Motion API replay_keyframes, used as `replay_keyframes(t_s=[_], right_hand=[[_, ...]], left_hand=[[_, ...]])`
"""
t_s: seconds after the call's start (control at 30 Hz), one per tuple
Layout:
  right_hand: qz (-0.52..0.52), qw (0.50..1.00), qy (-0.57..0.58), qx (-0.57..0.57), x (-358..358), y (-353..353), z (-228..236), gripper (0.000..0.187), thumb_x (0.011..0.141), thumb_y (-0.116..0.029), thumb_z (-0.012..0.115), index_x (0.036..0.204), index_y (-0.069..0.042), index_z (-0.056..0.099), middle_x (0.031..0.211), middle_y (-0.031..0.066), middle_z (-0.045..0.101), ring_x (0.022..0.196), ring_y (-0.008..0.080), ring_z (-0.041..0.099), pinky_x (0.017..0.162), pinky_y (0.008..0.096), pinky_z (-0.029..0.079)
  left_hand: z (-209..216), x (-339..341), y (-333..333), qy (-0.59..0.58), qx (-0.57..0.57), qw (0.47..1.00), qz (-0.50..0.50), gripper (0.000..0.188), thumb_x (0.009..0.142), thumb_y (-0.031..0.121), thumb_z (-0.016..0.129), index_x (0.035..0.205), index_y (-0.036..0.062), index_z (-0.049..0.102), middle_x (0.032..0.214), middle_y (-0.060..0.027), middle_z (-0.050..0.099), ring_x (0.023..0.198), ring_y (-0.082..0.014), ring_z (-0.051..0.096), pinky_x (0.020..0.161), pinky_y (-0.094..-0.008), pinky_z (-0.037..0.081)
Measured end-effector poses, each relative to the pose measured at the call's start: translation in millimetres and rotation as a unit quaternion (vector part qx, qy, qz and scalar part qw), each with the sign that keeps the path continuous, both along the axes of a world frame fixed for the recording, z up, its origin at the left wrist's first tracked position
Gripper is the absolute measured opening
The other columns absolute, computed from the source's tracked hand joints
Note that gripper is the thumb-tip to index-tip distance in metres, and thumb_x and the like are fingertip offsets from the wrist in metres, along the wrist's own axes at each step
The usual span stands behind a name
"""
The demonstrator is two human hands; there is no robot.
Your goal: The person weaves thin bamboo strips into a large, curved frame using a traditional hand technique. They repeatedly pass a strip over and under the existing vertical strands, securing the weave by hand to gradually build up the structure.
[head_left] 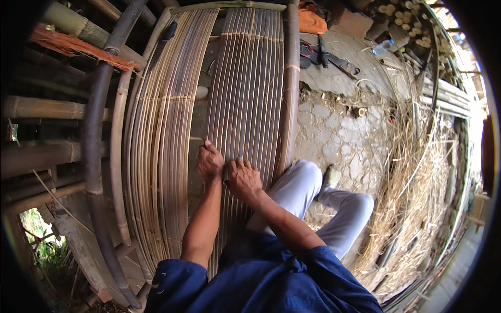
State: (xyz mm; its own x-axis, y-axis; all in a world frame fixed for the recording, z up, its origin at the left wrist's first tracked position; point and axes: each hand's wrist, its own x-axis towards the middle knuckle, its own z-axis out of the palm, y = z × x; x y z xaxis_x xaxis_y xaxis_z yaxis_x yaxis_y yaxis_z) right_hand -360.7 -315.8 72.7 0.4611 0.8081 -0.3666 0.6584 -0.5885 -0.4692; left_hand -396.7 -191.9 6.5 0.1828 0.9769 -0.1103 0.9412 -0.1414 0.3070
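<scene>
Two long panels of narrow bamboo slats lie side by side on a bamboo frame, a left panel and a darker right panel. At the inner edge of the right panel, my left hand is closed, its fingers curled. Close beside it, my right hand bears down on the same slats with bent fingers pressed together. What either hand pinches is hidden beneath the fingers. A thin brown strand curves over the slats just beyond them. Pale cross-bindings run across both panels.
A thick bamboo rail borders the right panel. Bamboo poles form a framework at left. On the cracked floor lie a dark tool, an orange bag, a plastic bottle and heaped bamboo shavings. Cut bamboo is stacked far right.
</scene>
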Motion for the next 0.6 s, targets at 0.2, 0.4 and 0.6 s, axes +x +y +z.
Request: replay_keyframes(t_s=[0.2, 0.4, 0.6], right_hand=[[0.024, 0.999, -0.04, 0.013, -58.9, -19.5, -21.1, 0.025, 0.09, -0.014, 0.051, 0.112, -0.001, 0.052, 0.111, 0.0171, 0.055, 0.107, 0.0341, 0.059, 0.082, 0.0458, 0.051], [-0.101, 0.985, 0.121, 0.073, -44.5, -60.6, -14.3, 0.031, 0.09, -0.023, 0.056, 0.106, 0.001, 0.046, 0.097, 0.0239, 0.067, 0.087, 0.0438, 0.066, 0.077, 0.0516, 0.054], [0.028, 0.999, -0.024, 0.007, -60.7, -74.1, -25.2, 0.027, 0.088, -0.019, 0.048, 0.094, -0.002, 0.068, 0.101, 0.0223, 0.069, 0.095, 0.0355, 0.069, 0.083, 0.0466, 0.054]], left_hand=[[-10.6, -39.8, 0.4, -0.157, 0.008, 0.978, -0.135, 0.06, 0.103, 0.045, 0.034, 0.134, -0.0035, 0.047, 0.133, -0.0284, 0.051, 0.119, -0.0438, 0.053, 0.097, -0.0505, 0.044], [13.3, -138.5, -55.1, -0.187, 0.018, 0.916, -0.355, 0.045, 0.1, 0.028, 0.047, 0.14, 0.0072, 0.049, 0.153, -0.0217, 0.032, 0.14, -0.0414, 0.032, 0.11, -0.0534, 0.032], [33.3, -194.3, -53.3, -0.134, 0.021, 0.892, -0.432, 0.044, 0.087, 0.011, 0.063, 0.131, 0.0067, 0.055, 0.138, -0.0161, 0.047, 0.122, -0.0381, 0.048, 0.1, -0.0492, 0.041]])
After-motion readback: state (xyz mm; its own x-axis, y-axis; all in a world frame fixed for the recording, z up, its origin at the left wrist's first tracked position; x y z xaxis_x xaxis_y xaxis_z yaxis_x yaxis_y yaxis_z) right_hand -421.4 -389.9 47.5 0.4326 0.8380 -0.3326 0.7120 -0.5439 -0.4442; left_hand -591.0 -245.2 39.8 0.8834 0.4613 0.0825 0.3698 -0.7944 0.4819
